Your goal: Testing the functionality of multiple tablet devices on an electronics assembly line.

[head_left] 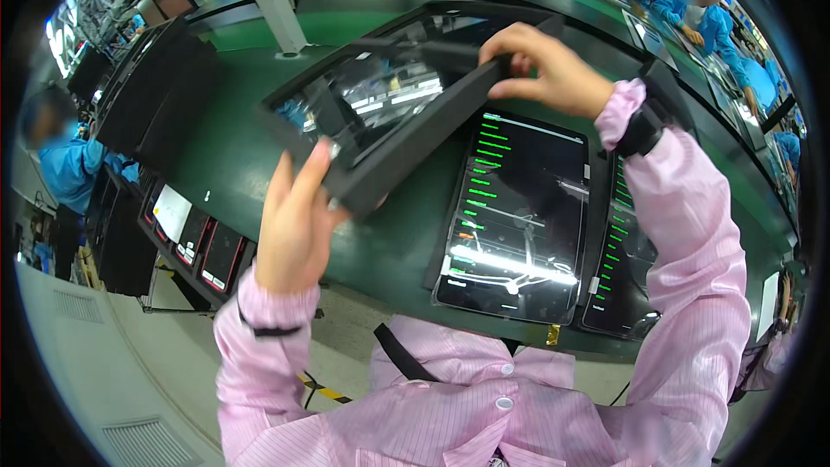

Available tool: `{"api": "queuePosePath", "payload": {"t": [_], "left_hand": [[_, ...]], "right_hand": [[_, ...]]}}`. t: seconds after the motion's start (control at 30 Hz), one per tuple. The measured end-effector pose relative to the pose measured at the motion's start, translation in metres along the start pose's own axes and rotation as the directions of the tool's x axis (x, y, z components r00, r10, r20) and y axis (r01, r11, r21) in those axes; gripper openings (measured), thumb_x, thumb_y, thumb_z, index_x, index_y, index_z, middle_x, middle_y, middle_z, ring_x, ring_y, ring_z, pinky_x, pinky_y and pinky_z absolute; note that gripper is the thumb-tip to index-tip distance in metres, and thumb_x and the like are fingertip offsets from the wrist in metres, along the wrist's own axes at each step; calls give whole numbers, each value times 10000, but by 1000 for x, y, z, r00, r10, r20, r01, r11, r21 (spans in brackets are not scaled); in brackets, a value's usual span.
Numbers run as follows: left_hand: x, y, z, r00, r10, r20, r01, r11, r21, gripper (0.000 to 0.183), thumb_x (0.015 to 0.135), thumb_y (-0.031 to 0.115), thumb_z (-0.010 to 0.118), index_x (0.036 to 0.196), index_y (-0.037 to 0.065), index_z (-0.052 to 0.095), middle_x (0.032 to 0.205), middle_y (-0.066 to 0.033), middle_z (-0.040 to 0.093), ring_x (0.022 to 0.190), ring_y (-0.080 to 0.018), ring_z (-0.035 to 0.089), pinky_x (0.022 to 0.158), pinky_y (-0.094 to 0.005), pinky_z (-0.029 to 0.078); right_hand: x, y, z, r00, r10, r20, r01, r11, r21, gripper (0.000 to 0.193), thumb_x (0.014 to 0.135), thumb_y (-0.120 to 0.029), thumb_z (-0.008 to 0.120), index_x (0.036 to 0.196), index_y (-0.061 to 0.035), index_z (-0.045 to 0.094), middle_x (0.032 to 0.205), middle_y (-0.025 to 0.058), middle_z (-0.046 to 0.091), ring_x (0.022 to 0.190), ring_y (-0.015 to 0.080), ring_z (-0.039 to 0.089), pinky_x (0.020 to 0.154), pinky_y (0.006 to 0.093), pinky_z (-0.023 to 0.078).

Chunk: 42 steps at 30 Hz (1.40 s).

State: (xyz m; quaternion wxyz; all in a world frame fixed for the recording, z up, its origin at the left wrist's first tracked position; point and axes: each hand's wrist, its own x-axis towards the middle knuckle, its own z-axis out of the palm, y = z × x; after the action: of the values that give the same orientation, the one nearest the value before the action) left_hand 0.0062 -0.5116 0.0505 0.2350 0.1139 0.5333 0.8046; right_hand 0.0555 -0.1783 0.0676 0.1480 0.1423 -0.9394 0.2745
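Between my two hands a black, thick-walled tray (424, 140) is held tilted above the green bench (233, 121). A glossy dark panel (389, 91) lies inside it and mirrors the ceiling lights. My left hand (298, 220) grips the near left corner, fingers along the outside and partly hidden under it. At the far right end, my right hand (549, 69) pinches the wall between thumb and fingers. Below and right of the tray, a tablet (519, 207) lies screen up with rows of green text. A second tablet (618, 251) beside it shows similar rows, partly covered by my right forearm.
Black stacked trays (160, 91) stand at the left. Below them, a rack holds several flat dark devices (223, 255) and a white one (171, 212). A grey post (268, 0) rises behind the held tray. Other people in blue work at the far right and left.
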Motion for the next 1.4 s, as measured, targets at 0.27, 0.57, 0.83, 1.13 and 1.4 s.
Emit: {"api": "queuePosePath", "payload": {"t": [0.27,0.57,0.83,1.13,1.4], "left_hand": [[-92,-53,-57,842,330,-427,-340,939,55,716,971,32,581,1551,14,160,1243,-110,575,1047,-155,582,885,-319,512],[-127,-95,-77,820,282,-498,-160,949,273,760,987,157,608,1557,12,126,1215,-85,523,950,-110,523,783,-226,442],[-125,-48,-63,599,777,192,-322,15,947,483,969,191,575,1390,-4,443,1354,-155,506,1250,-302,485,1069,-434,329],[-93,-103,87,421,16,907,-907,-25,421,653,885,294,564,1427,-15,373,1426,-115,521,1403,-338,381,1167,-596,101],[-88,-106,93,481,-18,877,-871,-127,475,667,921,252,432,1489,-43,246,1396,-79,554,1396,-312,382,1174,-598,61]], "right_hand": [[23,-61,62,983,-139,121,142,990,-21,488,883,-65,671,1343,-149,531,1240,105,508,1136,245,545,922,347,535],[-123,-131,-70,964,263,-45,-267,952,-153,280,898,-143,681,1142,-11,647,1050,69,682,926,159,644,818,292,505],[-280,-177,-33,532,760,-373,-824,566,-20,136,869,-84,691,972,0,716,732,31,683,658,112,616,599,262,476],[-248,-208,136,445,883,150,-277,-23,961,277,996,-206,596,1130,31,648,637,43,622,414,84,525,391,225,385],[-240,-212,150,413,907,82,-183,-6,983,202,990,-156,583,901,17,641,619,29,610,406,64,508,375,209,364]]}}
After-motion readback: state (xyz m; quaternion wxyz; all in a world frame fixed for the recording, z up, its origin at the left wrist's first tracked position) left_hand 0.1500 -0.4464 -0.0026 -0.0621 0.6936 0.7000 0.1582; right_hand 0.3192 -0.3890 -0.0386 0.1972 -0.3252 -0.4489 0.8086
